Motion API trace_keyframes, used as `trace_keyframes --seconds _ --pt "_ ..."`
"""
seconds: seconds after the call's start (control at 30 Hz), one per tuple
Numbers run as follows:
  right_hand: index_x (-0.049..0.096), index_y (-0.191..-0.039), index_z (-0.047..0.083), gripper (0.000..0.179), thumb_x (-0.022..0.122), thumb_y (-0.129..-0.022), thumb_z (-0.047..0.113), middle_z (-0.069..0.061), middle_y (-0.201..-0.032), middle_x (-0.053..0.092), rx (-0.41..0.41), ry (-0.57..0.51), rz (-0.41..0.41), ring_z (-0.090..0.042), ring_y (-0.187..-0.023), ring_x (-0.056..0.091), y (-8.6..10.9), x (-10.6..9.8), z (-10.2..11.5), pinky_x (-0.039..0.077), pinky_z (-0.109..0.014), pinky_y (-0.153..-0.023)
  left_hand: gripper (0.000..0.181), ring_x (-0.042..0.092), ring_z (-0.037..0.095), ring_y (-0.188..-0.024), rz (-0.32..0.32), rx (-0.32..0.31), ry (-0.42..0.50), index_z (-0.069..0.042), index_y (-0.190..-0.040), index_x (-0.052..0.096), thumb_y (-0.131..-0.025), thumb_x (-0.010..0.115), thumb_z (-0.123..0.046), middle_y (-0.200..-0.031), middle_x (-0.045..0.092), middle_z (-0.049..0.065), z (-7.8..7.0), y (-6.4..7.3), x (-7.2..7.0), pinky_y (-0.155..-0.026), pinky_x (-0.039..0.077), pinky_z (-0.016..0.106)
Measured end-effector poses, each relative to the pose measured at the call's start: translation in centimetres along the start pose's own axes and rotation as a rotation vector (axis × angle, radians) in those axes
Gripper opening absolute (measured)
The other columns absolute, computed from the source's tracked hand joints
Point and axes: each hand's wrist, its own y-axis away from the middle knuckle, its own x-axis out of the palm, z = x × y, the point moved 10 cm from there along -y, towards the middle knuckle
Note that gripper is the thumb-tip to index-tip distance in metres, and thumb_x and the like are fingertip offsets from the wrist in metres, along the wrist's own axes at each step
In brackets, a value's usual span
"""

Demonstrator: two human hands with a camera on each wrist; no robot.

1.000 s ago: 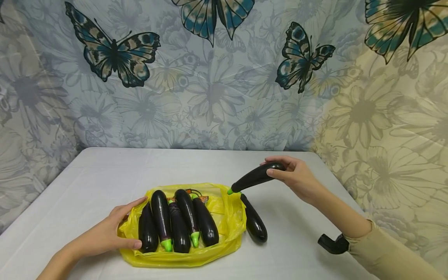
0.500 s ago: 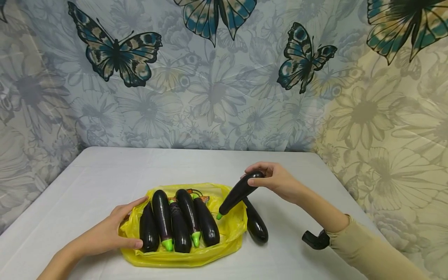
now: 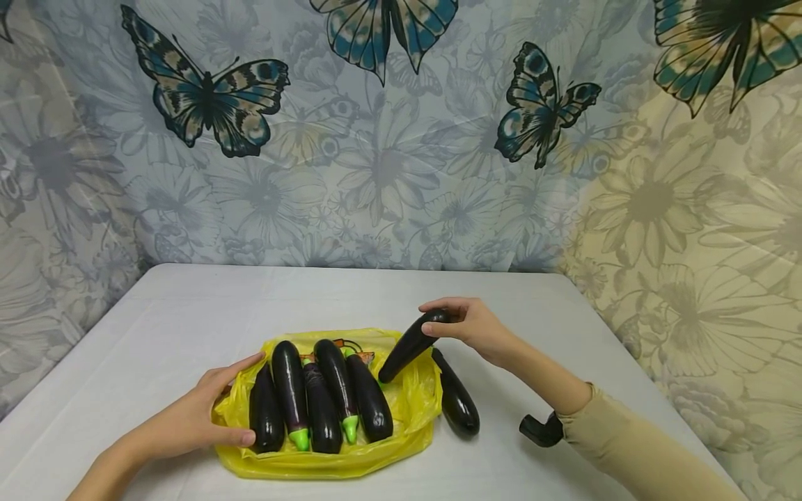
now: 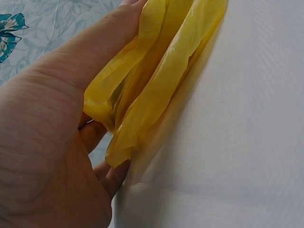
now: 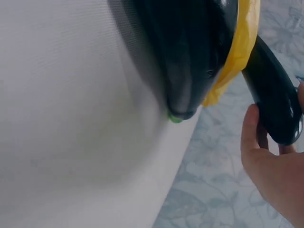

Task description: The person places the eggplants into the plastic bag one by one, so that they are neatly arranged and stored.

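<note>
A yellow plastic bag (image 3: 413,414) lies on the table with its mouth spread and several eggplants (image 3: 371,403) side by side in it. My left hand (image 3: 191,421) grips the bag's left edge, thumb over the rim; the left wrist view shows fingers (image 4: 114,178) curled under the yellow plastic (image 4: 161,90). My right hand (image 3: 479,332) holds another eggplant (image 3: 410,350) by its thick end, tilted down over the bag's right part. Its lower tip is at the bag, with the green stem hidden. A loose eggplant (image 3: 460,398) rests on the table against the bag's right side.
The white-covered table (image 3: 263,299) ends at a patterned backdrop (image 3: 388,174) with butterflies. A black curved piece (image 3: 541,430) sticks out beside the right sleeve (image 3: 626,438).
My right hand has brought its eggplant leftward and down, from above the loose eggplant to over the bag's right part. The left hand stays on the bag's edge.
</note>
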Motion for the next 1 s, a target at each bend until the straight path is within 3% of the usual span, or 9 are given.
trace_keyframes --seconds 0.27,0.43,0.6,0.73,1.0 --pt "0.056 -0.124 0.001 0.049 0.078 -0.087 0.024 -0.015 -0.099 0.07 0.006 -0.039 0.01 -0.031 -0.094 0.064 -1.0 0.3 0.0 0.043 -0.05 -0.095 0.103 0.035 0.04 -0.128 0.0 0.006 -0.012 -0.035 -0.157 0.022 -0.075 0.084 -0.045 -0.145 0.031 0.019 -0.1 -0.1 0.0 -0.091 0.038 0.064" --pt "0.059 -0.122 0.002 0.046 0.077 -0.087 0.025 -0.014 -0.098 0.07 -0.003 -0.019 0.008 -0.03 -0.093 0.065 -1.2 0.9 -0.3 0.046 -0.046 -0.092 0.103 0.037 0.04 -0.127 0.003 -0.004 -0.013 -0.035 -0.157 0.022 -0.075 0.084 -0.045 -0.144 0.032 0.02 -0.3 -0.1 0.0 -0.091 0.038 0.064" --pt "0.063 -0.126 0.006 0.045 0.077 -0.087 0.025 -0.013 -0.105 0.067 -0.031 0.016 -0.001 -0.028 -0.094 0.064 -1.5 1.9 -0.5 0.048 -0.047 -0.091 0.103 0.036 0.042 -0.128 0.0 -0.008 -0.015 -0.035 -0.157 0.022 -0.075 0.084 -0.045 -0.144 0.031 0.021 -0.5 0.1 -0.1 -0.09 0.038 0.065" --pt "0.062 -0.131 0.012 0.053 0.081 -0.084 0.025 -0.011 -0.116 0.063 -0.032 0.014 -0.007 -0.026 -0.099 0.064 -1.9 2.5 -0.5 0.049 -0.042 -0.09 0.102 0.035 0.042 -0.128 0.004 -0.01 -0.013 -0.035 -0.157 0.022 -0.076 0.083 -0.044 -0.145 0.03 0.021 -0.4 0.2 -0.1 -0.089 0.037 0.066" --pt "0.057 -0.128 0.006 0.056 0.084 -0.08 0.019 -0.012 -0.121 0.06 -0.031 -0.024 -0.033 -0.027 -0.104 0.063 -2.5 3.6 -0.3 0.049 -0.04 -0.09 0.103 0.034 0.041 -0.129 0.0 -0.008 -0.015 -0.035 -0.157 0.022 -0.075 0.084 -0.044 -0.145 0.031 0.02 -0.3 0.1 -0.1 -0.089 0.037 0.066"
